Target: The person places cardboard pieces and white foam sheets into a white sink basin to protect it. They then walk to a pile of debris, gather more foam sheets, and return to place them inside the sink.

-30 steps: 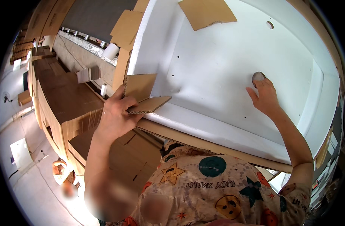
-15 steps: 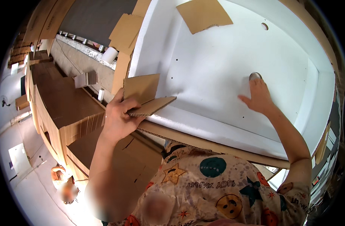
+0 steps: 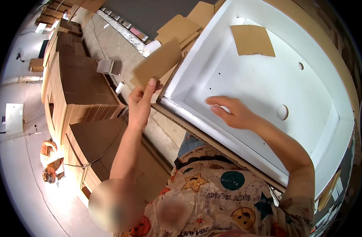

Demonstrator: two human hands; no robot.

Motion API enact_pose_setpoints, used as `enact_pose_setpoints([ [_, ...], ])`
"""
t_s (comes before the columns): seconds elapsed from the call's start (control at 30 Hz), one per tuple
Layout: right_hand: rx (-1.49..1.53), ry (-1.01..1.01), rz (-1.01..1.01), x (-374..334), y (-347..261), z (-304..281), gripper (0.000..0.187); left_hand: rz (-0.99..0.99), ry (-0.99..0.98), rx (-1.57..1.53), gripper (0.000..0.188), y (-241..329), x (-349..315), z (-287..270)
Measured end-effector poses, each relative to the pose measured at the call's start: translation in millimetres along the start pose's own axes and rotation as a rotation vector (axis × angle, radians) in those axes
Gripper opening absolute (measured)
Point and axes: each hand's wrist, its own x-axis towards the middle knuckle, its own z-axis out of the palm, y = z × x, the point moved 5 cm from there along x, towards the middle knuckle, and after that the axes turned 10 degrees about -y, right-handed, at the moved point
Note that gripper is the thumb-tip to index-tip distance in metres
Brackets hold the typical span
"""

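My left hand (image 3: 140,103) holds a flat brown cardboard piece (image 3: 157,63) raised off the left side of a large white tray-like panel (image 3: 327,130). My right hand (image 3: 230,112) hovers open over the tray's near-left inner part, fingers spread, holding nothing. A round hole (image 3: 282,112) lies to the right of that hand. Another cardboard square (image 3: 252,40) rests inside the tray at the far side. The tray sits in a brown cardboard surround (image 3: 200,136).
Stacks of flat brown cardboard (image 3: 84,85) stand to the left on the concrete floor. More cardboard pieces (image 3: 181,27) lie beyond the tray's far-left corner, with a white roll (image 3: 151,47). A person (image 3: 50,160) crouches at the lower left.
My left hand lifted the cardboard piece up and away from the tray's edge. My right hand moved left from the round hole toward the tray's near-left part.
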Motion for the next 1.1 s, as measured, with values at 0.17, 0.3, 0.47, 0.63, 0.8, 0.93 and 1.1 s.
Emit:
enact_pose_setpoints([
  [0.17, 0.215, -0.117, 0.293, 74, 12, 53, 0.041, 0.174, -0.25, 0.276, 0.04, 28, 56, 30],
  [0.3, 0.392, -0.01, 0.254, 73, 18, 67, 0.04, -0.061, -0.51, 0.699, 0.09, 2, 67, 64],
  [0.47, 0.369, 0.053, 0.299, 70, 15, 58, 0.03, 0.039, -0.452, 0.476, 0.093, -16, 69, 51],
  [0.63, 0.211, 0.56, 0.101, 67, 36, -52, 0.021, 0.055, -0.002, -0.455, 0.062, -44, 53, 11],
  [0.8, -0.108, 0.651, 0.211, 81, -35, -106, 0.022, 0.286, 0.098, -0.532, 0.042, -53, 61, -12],
  [0.93, -0.475, 0.629, 0.142, 129, -52, -135, 0.02, 0.187, -0.081, -0.206, 0.065, -71, 97, 20],
  [1.1, -1.033, 0.316, 0.206, 192, -43, -148, 0.022, -0.114, -0.388, -0.261, 0.087, -93, 112, 78],
])
